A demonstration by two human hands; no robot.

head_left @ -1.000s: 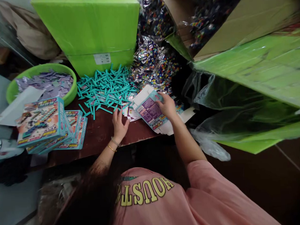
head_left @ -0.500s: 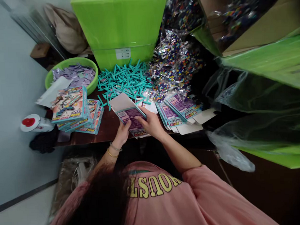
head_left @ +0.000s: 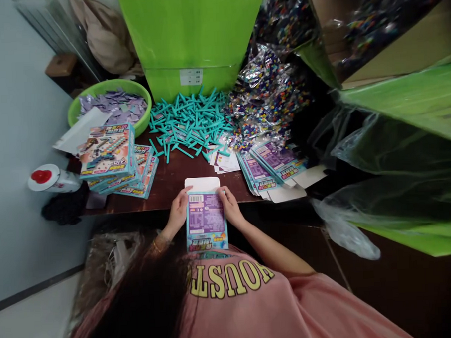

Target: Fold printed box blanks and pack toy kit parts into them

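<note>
Left hand (head_left: 179,207): pinching carton (head_left: 206,217) edge.
Right hand (head_left: 231,207): pinching opposite edge.
Flap (head_left: 202,183): extended; light pressure should prevent creases.

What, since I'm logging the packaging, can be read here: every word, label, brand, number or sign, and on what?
"HOUST": pink shirt, upside down to the camera; any further letters are hidden.
"DIY": top stacked box; its title is too blurred.
Held box: print too small to read.
Boxes at right: too blurred.
Carton label: too small.
White bottle: too blurred.
</note>
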